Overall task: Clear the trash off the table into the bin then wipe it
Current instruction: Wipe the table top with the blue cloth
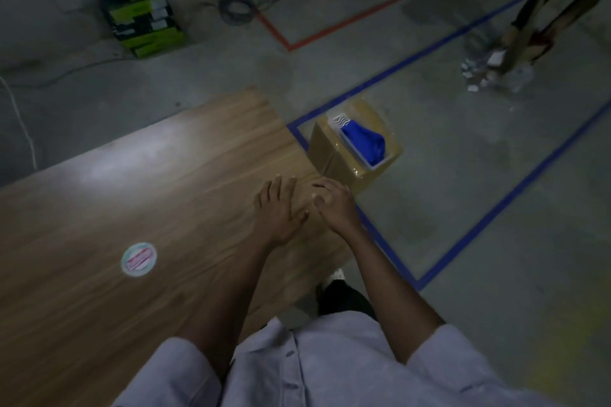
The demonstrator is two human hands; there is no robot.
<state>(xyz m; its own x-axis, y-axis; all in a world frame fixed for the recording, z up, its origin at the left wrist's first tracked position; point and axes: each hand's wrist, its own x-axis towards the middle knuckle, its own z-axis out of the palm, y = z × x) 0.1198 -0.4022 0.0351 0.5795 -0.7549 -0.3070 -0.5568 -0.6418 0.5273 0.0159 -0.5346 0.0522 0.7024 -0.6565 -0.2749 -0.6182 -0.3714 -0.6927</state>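
Note:
The wooden table point(139, 195) runs from lower left to its right end at the middle of the view. My left hand point(277, 208) lies flat on the top near that right edge, fingers spread and empty. My right hand point(334, 205) is beside it at the table's edge, fingers curled; I cannot see anything in it. A round white and red sticker or lid point(139, 258) lies on the table to the left. On the floor just past the table end stands a cardboard box point(334, 155) with a white tray point(335, 120) holding a blue cloth point(365, 142) on top.
Blue tape lines point(515, 198) and red tape lines point(330, 33) mark the concrete floor. A stack of green boxes point(142, 20) and a cable coil point(236, 8) sit far back. Scattered paper scraps point(489, 73) lie at the right by wooden legs point(542, 10).

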